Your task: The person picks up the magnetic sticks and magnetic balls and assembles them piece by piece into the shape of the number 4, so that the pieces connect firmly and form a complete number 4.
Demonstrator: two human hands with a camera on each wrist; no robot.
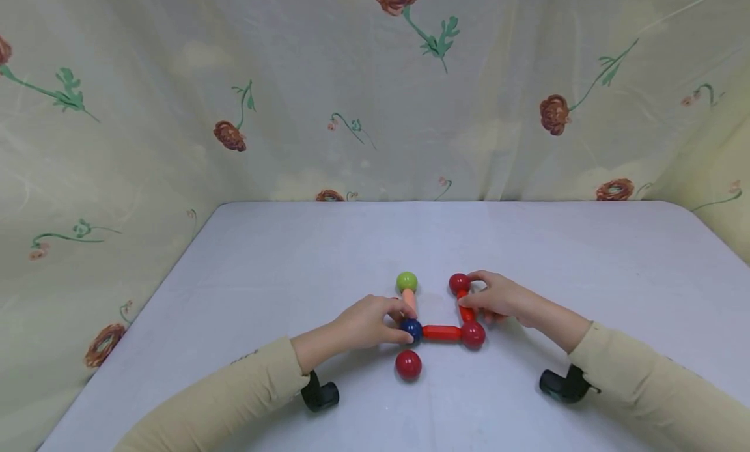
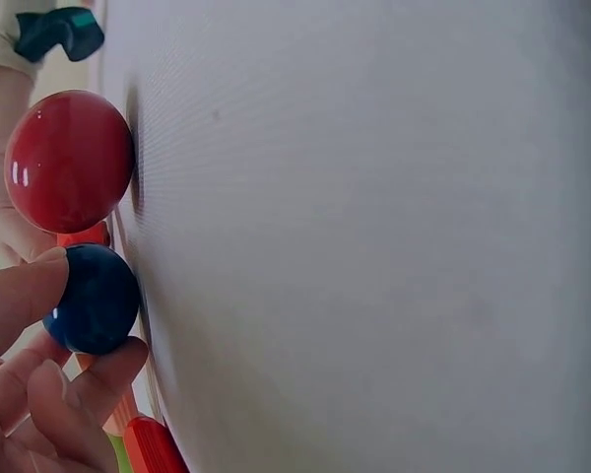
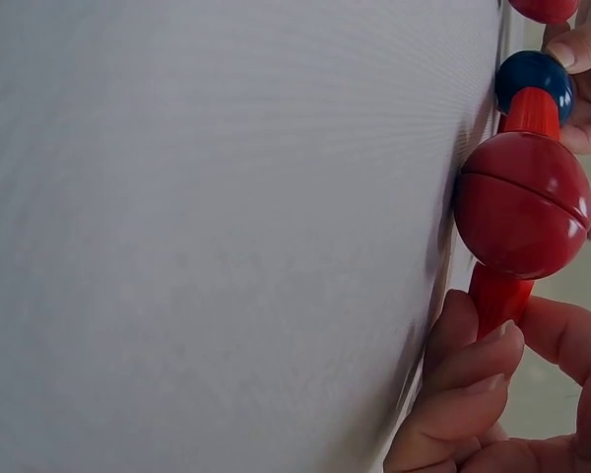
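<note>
At the middle of the white table (image 1: 293, 256), a ball-and-rod frame (image 1: 432, 333) lies between your two hands. The governing relation is its crosswise axis: a horizontal red rod (image 1: 445, 333) runs left to right from the blue ball (image 1: 411, 332), at your left hand (image 1: 364, 323), to the corner red ball (image 1: 472, 335), nearer your right hand (image 1: 497, 297). From that corner an upright-running red rod (image 1: 465, 310) leads away from you to the far red ball (image 1: 459, 283).

Your left thumb and fingers pinch the blue ball; your right fingers and thumb close round the away-running rod. Beyond the blue ball, a peach rod (image 1: 409, 299) points away from you to a green ball (image 1: 407, 281); your left hand partly covers its near end, so you cannot tell whether it is joined there. A loose red ball (image 1: 408, 365) sits on your side of the blue one, apart from it.

Note the surfaces: glossy balls, a dark groove circling the corner ball, faceted rods. Another red rod (image 2: 154, 446) shows beside your left fingers; its attachment is hidden.
</note>
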